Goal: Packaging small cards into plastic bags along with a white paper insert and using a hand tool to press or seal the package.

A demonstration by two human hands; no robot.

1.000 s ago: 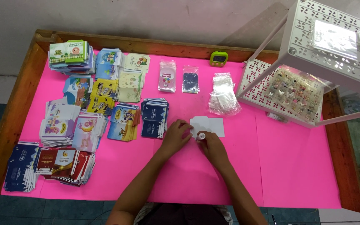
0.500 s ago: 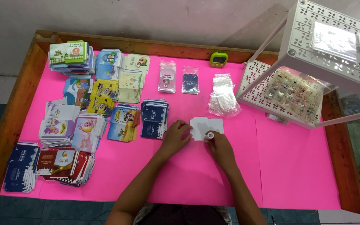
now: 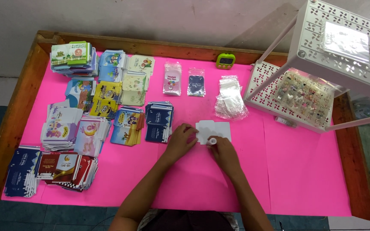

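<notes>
White envelope blank (image 3: 214, 129) is lying flat on the pink sheet (image 3: 305, 171), roughly mid-tabletop and a bit toward the near edge, with both your hands on it.

Going left to right: the far-left corner has a tall pile of cards with a green one on top (image 3: 71, 55), and the near-left corner has dark blue packets (image 3: 21, 170) next to red and gold ones (image 3: 67, 167). Between those piles it's a whole spread of colourful printed envelopes, including some yellow cartoon ones (image 3: 104, 97). Just left of your hands sits a navy stack (image 3: 158, 121), close to your left hand (image 3: 180, 141) but not touching it as far as I can see.

Your left hand is flat-ish with fingers curled down, pressing the left edge of the white blank. Your right hand (image 3: 222, 152) is closed around a small glue stick (image 3: 211, 140), its white tip sitting at the blank's near edge.

Toward the far edge there are two bagged cards (image 3: 184, 80), a little green timer (image 3: 225, 60), and a heap of clear plastic sleeves (image 3: 230, 97). At the right side stands a white perforated rack (image 3: 343, 32), and its lower shelf carries a clear box of small trinkets (image 3: 305, 95).
</notes>
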